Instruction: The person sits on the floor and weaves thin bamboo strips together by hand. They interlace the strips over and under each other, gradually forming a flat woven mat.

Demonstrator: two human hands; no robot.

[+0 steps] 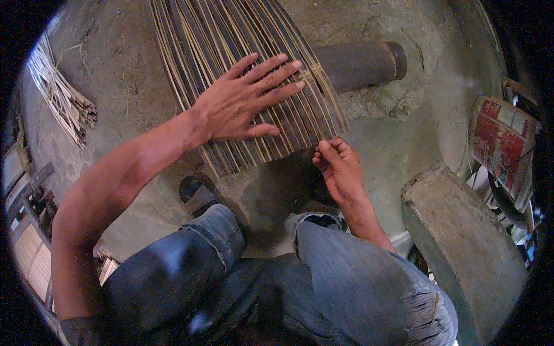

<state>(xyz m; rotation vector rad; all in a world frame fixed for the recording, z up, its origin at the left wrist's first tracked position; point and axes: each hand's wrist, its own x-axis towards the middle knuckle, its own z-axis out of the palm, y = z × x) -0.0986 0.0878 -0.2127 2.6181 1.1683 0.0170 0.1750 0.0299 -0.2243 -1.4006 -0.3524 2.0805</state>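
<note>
A panel of thin, light strips crossed over dark ones, like split bamboo weaving (216, 32), stretches away from me at the upper middle. It lies across a dark round cylinder (360, 64), whose right end sticks out beyond it. My left hand (245, 101) rests flat on the strips with its fingers spread. At the panel's near right corner my right hand (340, 164) has thumb and forefinger pinched at the strip ends, its other fingers curled. Exactly which strip sits in the pinch is too small to make out.
A bundle of loose pale strips (66, 98) lies on the floor at the far left. A concrete block (461, 225) stands at the right, with a worn red-and-white panel (501, 144) behind it. My sandalled foot (199, 193) is below the weaving.
</note>
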